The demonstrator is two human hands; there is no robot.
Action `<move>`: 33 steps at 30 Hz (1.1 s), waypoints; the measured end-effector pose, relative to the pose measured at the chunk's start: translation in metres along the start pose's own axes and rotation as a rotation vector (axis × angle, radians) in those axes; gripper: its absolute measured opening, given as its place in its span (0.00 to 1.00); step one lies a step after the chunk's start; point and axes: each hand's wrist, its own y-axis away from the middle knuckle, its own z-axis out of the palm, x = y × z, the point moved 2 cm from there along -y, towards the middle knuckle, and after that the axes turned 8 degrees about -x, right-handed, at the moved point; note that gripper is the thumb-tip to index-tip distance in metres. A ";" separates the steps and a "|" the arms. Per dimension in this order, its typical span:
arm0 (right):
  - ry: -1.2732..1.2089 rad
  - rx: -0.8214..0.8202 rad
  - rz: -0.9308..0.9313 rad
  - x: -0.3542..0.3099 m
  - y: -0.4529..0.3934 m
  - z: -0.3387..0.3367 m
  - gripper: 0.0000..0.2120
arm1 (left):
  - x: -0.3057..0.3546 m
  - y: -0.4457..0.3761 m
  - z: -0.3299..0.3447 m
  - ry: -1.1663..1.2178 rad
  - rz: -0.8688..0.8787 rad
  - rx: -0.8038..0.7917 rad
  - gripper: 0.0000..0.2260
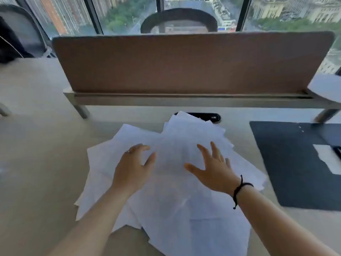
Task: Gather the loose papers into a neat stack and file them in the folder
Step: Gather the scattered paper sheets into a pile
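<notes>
Centrally, left hand (132,169) and right hand (215,169) spread over loose papers (177,206), fingers splayed, grasping nothing; contact with sheets unclear through blur. Black cord bracelet (239,191) on right wrist, ring on left finger. White sheets fan unevenly beneath and around both hands on pale desk (36,163). Dark folder (291,163) lies flat to right of pile, apart from right hand. Brown divider panel (184,63) behind.

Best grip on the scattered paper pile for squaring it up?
Judging by the fanned-out spread, take the papers at their outer left and right edges, left hand and right hand sweeping inward. Corners jut out all around, so a central pinch wouldn't gather them.
</notes>
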 end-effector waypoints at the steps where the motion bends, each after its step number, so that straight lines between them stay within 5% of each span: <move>1: 0.055 0.024 0.003 0.009 -0.005 0.017 0.44 | -0.012 0.000 0.016 -0.024 0.023 -0.016 0.23; 5: 0.350 0.248 -0.086 0.029 -0.016 0.056 0.42 | -0.042 -0.003 0.057 -0.240 0.125 0.067 0.31; 13: 0.216 0.453 -0.072 0.043 0.005 0.063 0.40 | -0.050 0.004 0.062 -0.307 0.087 0.099 0.30; 25: 0.315 0.348 0.051 0.075 0.065 0.079 0.49 | -0.052 0.066 0.047 -0.283 0.104 0.086 0.33; 33: 0.337 0.318 0.051 0.079 0.057 0.077 0.55 | -0.083 0.052 0.043 -0.397 -0.206 -0.075 0.49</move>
